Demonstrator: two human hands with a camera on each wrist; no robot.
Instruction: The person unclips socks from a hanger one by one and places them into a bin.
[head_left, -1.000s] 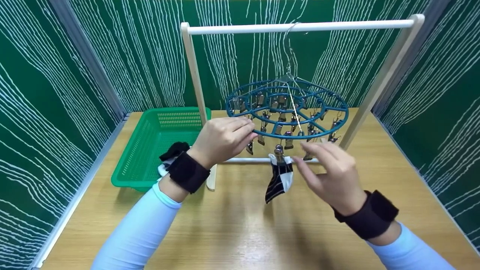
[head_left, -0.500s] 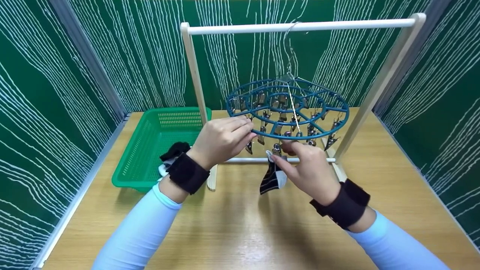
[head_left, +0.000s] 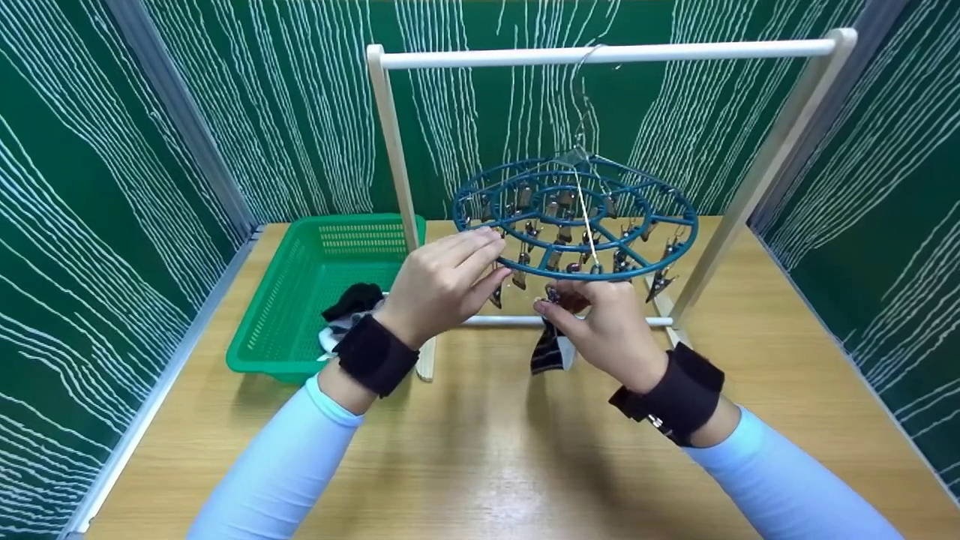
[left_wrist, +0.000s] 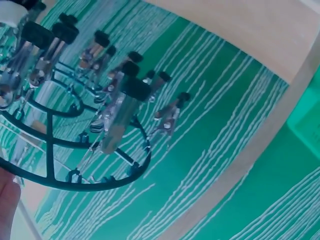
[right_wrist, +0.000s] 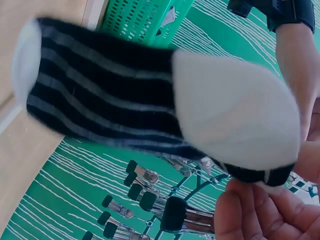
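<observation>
A round blue clip hanger (head_left: 622, 271) hangs by its hook from a rack bar. My left hand (head_left: 448, 283) holds its near left rim between thumb and fingers. Below the front rim, my right hand (head_left: 613, 330) pinches the top of a black-and-white sock (head_left: 550, 354) beside a metal clip (head_left: 552, 294). In the right wrist view the sock (right_wrist: 105, 92) shows stripes and a white patch, with the fingers (right_wrist: 255, 212) at its cuff. Those fingers partly hide whether the clip bites the cloth. The left wrist view shows several hanging clips (left_wrist: 122, 115).
A wooden rack with a white top bar (head_left: 675, 50) stands over the table (head_left: 465, 465). To the left sits a green basket (head_left: 259, 315) holding black and white socks (head_left: 352, 301). Patterned green walls surround the table on three sides.
My right hand has moved left and in under the front rim, and its thumb and fingers have closed at the sock's top. The sock has risen slightly. My left hand stays on the rim.
</observation>
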